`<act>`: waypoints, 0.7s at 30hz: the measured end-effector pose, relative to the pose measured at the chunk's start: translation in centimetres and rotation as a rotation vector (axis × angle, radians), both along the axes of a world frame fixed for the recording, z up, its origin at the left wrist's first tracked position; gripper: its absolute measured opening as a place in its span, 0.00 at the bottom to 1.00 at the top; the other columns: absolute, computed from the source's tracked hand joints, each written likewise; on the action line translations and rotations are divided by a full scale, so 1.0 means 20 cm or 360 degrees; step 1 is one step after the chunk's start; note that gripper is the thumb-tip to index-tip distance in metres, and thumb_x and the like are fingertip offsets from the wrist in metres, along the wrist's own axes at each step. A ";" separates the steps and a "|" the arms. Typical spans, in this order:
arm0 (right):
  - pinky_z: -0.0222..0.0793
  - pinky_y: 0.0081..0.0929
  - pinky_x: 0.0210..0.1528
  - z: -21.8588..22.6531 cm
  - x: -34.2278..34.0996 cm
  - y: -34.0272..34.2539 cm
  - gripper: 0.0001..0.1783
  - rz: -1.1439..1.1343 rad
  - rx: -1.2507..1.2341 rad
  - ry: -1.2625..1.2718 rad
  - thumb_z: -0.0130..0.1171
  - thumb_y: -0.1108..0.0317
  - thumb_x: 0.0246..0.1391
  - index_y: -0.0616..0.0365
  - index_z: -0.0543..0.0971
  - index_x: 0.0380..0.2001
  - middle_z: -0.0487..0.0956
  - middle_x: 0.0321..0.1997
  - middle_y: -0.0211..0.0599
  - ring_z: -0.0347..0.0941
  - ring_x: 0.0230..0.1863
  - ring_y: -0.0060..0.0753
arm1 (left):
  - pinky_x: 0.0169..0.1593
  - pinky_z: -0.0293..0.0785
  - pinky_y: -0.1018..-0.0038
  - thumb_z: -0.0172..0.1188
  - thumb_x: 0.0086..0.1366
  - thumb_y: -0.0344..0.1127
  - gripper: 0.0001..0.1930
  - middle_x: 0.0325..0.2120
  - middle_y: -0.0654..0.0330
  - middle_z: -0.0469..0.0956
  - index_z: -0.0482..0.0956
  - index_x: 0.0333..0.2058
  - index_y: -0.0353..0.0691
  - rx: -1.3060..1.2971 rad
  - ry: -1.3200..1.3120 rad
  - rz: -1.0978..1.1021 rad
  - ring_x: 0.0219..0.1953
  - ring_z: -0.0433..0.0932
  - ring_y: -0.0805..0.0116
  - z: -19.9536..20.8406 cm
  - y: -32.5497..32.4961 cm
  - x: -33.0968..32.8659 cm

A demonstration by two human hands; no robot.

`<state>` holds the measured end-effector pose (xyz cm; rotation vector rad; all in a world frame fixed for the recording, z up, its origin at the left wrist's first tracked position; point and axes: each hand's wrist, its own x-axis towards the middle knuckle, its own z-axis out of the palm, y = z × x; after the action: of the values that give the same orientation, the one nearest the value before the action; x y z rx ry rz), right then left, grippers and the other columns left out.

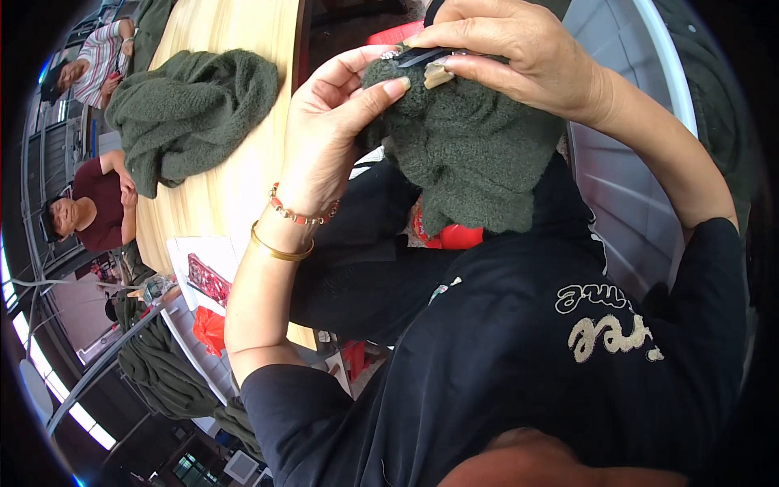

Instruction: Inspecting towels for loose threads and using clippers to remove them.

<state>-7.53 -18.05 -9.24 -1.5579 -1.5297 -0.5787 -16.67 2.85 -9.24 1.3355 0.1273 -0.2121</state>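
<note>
The left hand (333, 105) is closed in a pinch on the upper edge of a green cloth (479, 162), its thumb lying on the near face; the tips of its other fingers are hidden behind the pile. The right hand (527, 57) is nearly closed too, thumb and forefinger gripping the same edge beside it, and its remaining fingers are partly cut off by the top of the view. Between the two sit a dark strip (418, 58) and a small pale piece (438, 75), half covered by the right thumb; what either is cannot be made out. The cloth hangs bunched in front of the person's lap, its far side out of sight. A red thing (461, 238) shows only in part below its lower edge.

To the left, a second cloth (187, 114) lies heaped on the tabletop (251, 32), its shape lost in folds. On the right, a pale bin (621, 162) is partly blocked by the right arm. Two people, one in a striped top (101, 49), are beyond the tabletop.
</note>
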 end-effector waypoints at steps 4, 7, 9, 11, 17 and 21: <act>0.71 0.27 0.34 -0.13 0.11 0.03 0.14 0.0013 0.0244 -0.0367 0.60 0.72 0.47 0.60 0.78 0.39 0.75 0.32 0.38 0.74 0.33 0.38 | 0.45 0.73 0.82 0.61 0.56 0.21 0.16 0.36 0.62 0.79 0.75 0.44 0.33 0.0031 -0.0020 -0.0037 0.38 0.76 0.79 0.00 -0.03 0.02; 0.71 0.27 0.35 -0.12 0.10 0.03 0.13 0.0032 0.0214 -0.0294 0.60 0.72 0.47 0.60 0.78 0.39 0.75 0.32 0.38 0.74 0.33 0.38 | 0.46 0.73 0.83 0.61 0.56 0.20 0.16 0.36 0.62 0.79 0.75 0.44 0.33 0.0065 -0.0033 -0.0036 0.39 0.76 0.79 0.00 -0.02 0.01; 0.71 0.27 0.34 -0.12 0.10 0.03 0.13 0.0018 0.0227 -0.0323 0.60 0.72 0.47 0.60 0.78 0.39 0.75 0.32 0.38 0.74 0.33 0.38 | 0.46 0.73 0.82 0.61 0.56 0.21 0.16 0.37 0.62 0.79 0.75 0.44 0.33 0.0050 -0.0033 -0.0030 0.39 0.76 0.79 0.00 -0.02 0.01; 0.71 0.28 0.34 -0.12 0.10 0.03 0.14 0.0003 0.0240 -0.0352 0.60 0.72 0.47 0.60 0.78 0.40 0.75 0.32 0.39 0.74 0.33 0.38 | 0.47 0.72 0.82 0.61 0.56 0.21 0.16 0.37 0.62 0.79 0.75 0.44 0.33 0.0034 -0.0025 -0.0024 0.39 0.76 0.78 0.00 -0.02 0.02; 0.70 0.27 0.34 -0.13 0.10 0.03 0.14 0.0002 0.0210 -0.0353 0.60 0.72 0.47 0.60 0.78 0.40 0.75 0.32 0.39 0.74 0.32 0.37 | 0.47 0.72 0.82 0.61 0.57 0.21 0.15 0.37 0.61 0.79 0.75 0.45 0.33 0.0013 -0.0020 -0.0012 0.39 0.76 0.78 0.00 -0.02 0.01; 0.70 0.28 0.33 -0.14 0.10 0.02 0.13 0.0055 0.0212 -0.0277 0.60 0.73 0.47 0.61 0.78 0.39 0.74 0.31 0.39 0.73 0.32 0.38 | 0.46 0.73 0.82 0.61 0.57 0.21 0.16 0.37 0.61 0.79 0.74 0.45 0.33 0.0053 -0.0046 -0.0033 0.39 0.76 0.78 0.01 -0.03 0.01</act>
<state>-5.61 -17.58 -11.96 -1.4077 -1.6092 -0.7976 -16.43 2.19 -9.11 1.3730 0.0926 -0.2088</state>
